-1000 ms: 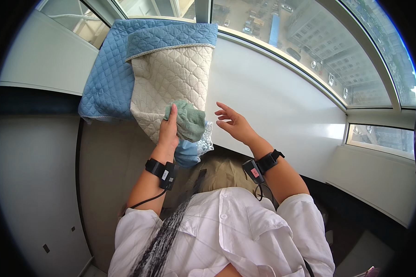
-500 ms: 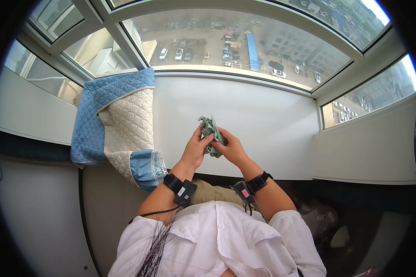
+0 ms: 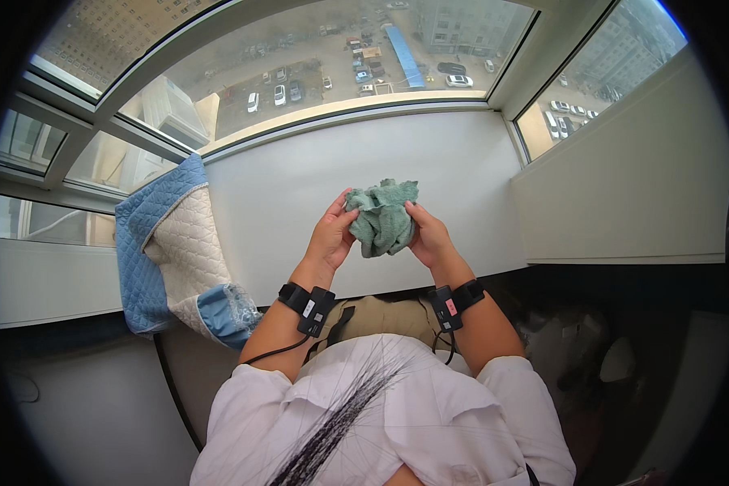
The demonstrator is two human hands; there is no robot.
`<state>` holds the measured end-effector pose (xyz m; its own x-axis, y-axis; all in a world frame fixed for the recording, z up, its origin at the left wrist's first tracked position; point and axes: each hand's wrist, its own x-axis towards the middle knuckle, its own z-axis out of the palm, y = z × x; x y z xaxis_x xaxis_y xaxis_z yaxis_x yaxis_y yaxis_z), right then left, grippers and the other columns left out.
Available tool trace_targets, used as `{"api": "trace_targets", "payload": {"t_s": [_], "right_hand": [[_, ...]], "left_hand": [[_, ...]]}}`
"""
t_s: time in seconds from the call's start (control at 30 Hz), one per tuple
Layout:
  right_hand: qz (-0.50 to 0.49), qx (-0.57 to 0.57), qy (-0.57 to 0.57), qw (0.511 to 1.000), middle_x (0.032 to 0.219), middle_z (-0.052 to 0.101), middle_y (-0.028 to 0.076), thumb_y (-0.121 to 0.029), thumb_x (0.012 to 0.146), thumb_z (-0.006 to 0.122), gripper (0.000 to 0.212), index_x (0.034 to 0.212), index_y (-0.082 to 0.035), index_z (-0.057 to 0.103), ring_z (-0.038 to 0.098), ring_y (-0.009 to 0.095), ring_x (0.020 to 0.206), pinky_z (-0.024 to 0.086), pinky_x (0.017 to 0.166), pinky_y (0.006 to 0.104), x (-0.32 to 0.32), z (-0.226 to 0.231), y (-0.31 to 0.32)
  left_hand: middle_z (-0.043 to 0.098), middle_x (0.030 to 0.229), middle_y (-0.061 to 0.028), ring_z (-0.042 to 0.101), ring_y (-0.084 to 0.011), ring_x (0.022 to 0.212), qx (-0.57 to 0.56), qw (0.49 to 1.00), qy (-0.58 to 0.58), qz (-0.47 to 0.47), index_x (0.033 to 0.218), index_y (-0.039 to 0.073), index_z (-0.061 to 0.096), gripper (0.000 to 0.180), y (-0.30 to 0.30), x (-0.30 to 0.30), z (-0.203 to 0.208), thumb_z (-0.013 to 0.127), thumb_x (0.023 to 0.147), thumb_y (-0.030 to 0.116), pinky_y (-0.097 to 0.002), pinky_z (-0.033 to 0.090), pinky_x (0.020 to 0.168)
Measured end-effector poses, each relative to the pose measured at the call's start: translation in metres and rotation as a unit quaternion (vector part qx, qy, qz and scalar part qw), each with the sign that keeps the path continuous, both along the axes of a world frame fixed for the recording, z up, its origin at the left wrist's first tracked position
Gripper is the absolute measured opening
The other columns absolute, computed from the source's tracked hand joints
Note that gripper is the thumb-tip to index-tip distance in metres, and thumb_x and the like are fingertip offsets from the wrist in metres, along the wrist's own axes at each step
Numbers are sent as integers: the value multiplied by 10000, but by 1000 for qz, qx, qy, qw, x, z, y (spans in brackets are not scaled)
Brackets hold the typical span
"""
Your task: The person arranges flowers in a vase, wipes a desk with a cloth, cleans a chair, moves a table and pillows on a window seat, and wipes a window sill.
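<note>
A crumpled green cloth is held up between my two hands, above the white windowsill. My left hand grips its left side, with the thumb pressed on the front. On the other side my right hand pinches the cloth near its right edge; part of those fingers is hidden behind the fabric. The cloth is bunched and folded, partly spread, with a ragged upper edge.
A blue and cream quilted cover with a lace-trimmed end drapes over the sill's left end. Window panes with a white frame run along the far side. A white panel stands to the right. Black devices with cables are strapped to both my forearms.
My hands have moved apart, and the green cloth between them has opened from a narrow bunch into a wider one. The view has turned, so the sill and quilted cover appear tilted.
</note>
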<state>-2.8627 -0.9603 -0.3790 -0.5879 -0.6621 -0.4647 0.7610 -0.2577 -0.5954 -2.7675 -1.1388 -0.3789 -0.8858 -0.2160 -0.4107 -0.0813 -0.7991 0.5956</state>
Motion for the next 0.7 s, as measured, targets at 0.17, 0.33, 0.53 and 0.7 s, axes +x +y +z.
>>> {"api": "trace_targets", "payload": {"t_s": [0.17, 0.33, 0.53, 0.7], "right_hand": [[-48, -66, -28, 996, 1331, 496, 109, -276, 984, 401, 429, 1325, -17, 415, 472, 244, 1225, 364, 1028, 397, -12, 14, 21], [-93, -78, -20, 992, 1318, 491, 87, -290, 972, 446, 443, 1324, -23, 414, 454, 223, 1231, 365, 1026, 375, -22, 19, 26], [-41, -32, -13, 999, 1252, 516, 96, -198, 889, 590, 485, 1308, -26, 416, 487, 214, 1172, 384, 1003, 364, -40, -8, 46], [6, -16, -6, 1000, 1225, 529, 88, -113, 859, 613, 507, 1313, -20, 406, 512, 207, 1133, 409, 968, 352, -80, -30, 77]], "left_hand": [[461, 1338, -113, 461, -249, 1225, 100, 993, 46, 28, 1410, 70, 349, 529, 8, -19, 3, 360, 884, 18, -400, 381, 1047], [446, 1345, -155, 436, -288, 1248, 147, 987, -12, 58, 1366, 5, 379, 475, 8, -28, -21, 277, 903, 33, -427, 351, 1081], [501, 1289, -143, 494, -264, 1197, 138, 987, -68, -45, 1265, -25, 449, 371, 22, -52, -26, 512, 926, 113, -403, 400, 1039], [537, 1217, -140, 537, -250, 1120, -57, 983, -154, -78, 1241, -20, 455, 460, 43, -80, -55, 662, 859, 130, -375, 438, 985]]}}
